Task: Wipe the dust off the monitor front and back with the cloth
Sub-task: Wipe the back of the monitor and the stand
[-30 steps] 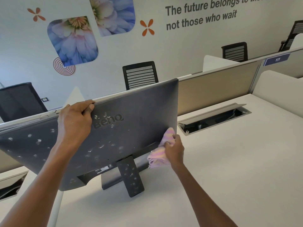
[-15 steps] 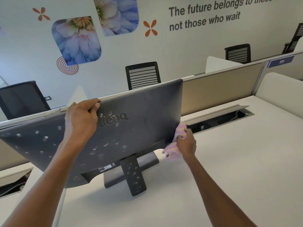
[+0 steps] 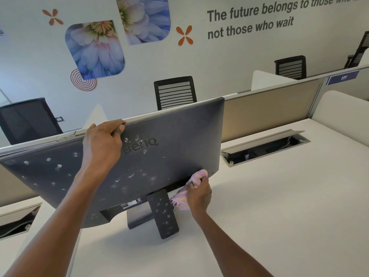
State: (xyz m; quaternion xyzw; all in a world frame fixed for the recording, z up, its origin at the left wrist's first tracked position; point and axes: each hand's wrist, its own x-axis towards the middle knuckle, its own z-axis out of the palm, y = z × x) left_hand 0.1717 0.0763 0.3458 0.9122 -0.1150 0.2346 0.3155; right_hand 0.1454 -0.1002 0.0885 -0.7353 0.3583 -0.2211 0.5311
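Matte monitor (image 3: pixel 179 136) back: left hand (image 3: pixel 101 142) grips top edge; right hand (image 3: pixel 199 193) clutches fluffy cloth (image 3: pixel 196 176).

dark grey monitor (image 3: pixel 179 136) (pale spots), pink-and-yellow striped cloth (image 3: pixel 196 179), white desk (image 3: pixel 279 196), black chair (image 3: pixel 175 92).

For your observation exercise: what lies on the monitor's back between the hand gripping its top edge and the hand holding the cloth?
In the head view, the BenQ logo and pale dust spots lie between the left hand and the right hand.
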